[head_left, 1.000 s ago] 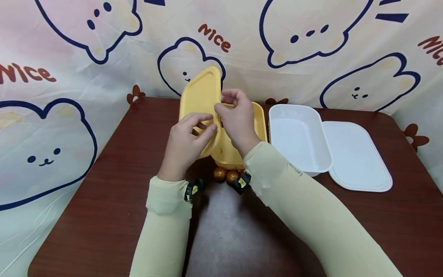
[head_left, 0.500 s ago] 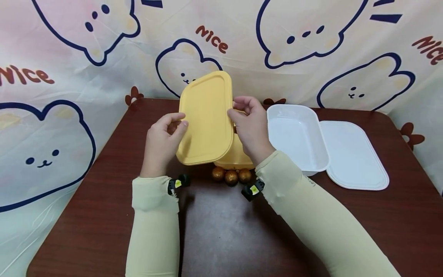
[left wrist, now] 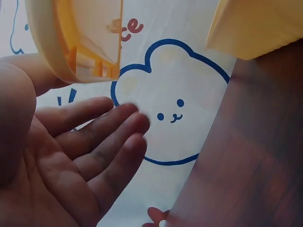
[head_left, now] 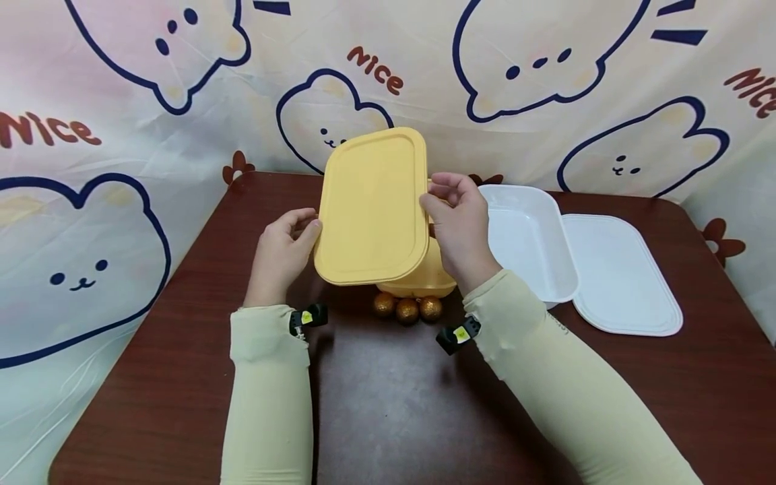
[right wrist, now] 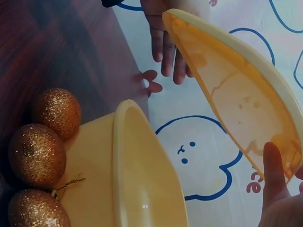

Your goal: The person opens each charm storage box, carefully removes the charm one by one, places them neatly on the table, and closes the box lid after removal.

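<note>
In the head view, a yellow plastic lid (head_left: 376, 205) is held up and tilted over a yellow box (head_left: 427, 273), covering much of it. My left hand (head_left: 277, 254) pinches the lid's left edge between thumb and forefinger; the left wrist view shows its other fingers stretched out loosely. On the opposite edge my right hand (head_left: 463, 229) pinches the lid too. The right wrist view shows the lid (right wrist: 246, 94) raised apart from the rim of the box (right wrist: 124, 156). Three glittery copper-brown balls (right wrist: 38, 155) lie on the table against the box's near side.
Right of the yellow box stands a white plastic container (head_left: 533, 249), partly behind my right hand. A white lid (head_left: 624, 276) lies flat beside it. The dark wooden table (head_left: 376, 397) meets a cartoon-print cloth (head_left: 521, 135) at the back.
The yellow lid has turned from nearly edge-on to showing its broad face and has shifted right. My left hand moved to its left edge; my right hand moved right. The balls came into fuller view.
</note>
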Motion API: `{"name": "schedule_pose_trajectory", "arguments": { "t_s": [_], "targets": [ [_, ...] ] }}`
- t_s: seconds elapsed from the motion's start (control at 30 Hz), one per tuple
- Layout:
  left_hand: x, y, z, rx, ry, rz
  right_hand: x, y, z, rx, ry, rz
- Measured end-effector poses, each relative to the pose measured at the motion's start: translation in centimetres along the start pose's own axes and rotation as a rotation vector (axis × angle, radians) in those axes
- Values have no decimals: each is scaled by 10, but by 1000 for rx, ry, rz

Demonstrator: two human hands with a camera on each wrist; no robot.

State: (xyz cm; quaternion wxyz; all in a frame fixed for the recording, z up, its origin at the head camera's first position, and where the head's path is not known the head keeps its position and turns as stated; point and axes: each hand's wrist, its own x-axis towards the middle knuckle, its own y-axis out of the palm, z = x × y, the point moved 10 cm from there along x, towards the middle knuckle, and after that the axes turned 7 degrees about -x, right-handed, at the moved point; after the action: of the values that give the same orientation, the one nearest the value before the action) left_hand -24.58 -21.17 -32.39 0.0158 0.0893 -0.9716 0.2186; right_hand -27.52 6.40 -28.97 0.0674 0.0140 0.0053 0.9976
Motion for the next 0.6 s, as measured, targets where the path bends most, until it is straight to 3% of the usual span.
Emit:
{"name": "schedule_pose_trajectory", "arguments": {
  "t_s": [0.17,0.27,0.43,0.6],
  "targets": [
    [1,7,-2,-70,10,33,2,-3,-6,8,33,9],
    [2,9,-3,-100,13,22,3,-4,-9,-28,52,36],
    [2,11,-7,-141,22,-6,7,-4,-13,-217,17,114],
    [3,24,-10,-150,31,27,16,-16,-19,-413,-17,133]
  ]
}}
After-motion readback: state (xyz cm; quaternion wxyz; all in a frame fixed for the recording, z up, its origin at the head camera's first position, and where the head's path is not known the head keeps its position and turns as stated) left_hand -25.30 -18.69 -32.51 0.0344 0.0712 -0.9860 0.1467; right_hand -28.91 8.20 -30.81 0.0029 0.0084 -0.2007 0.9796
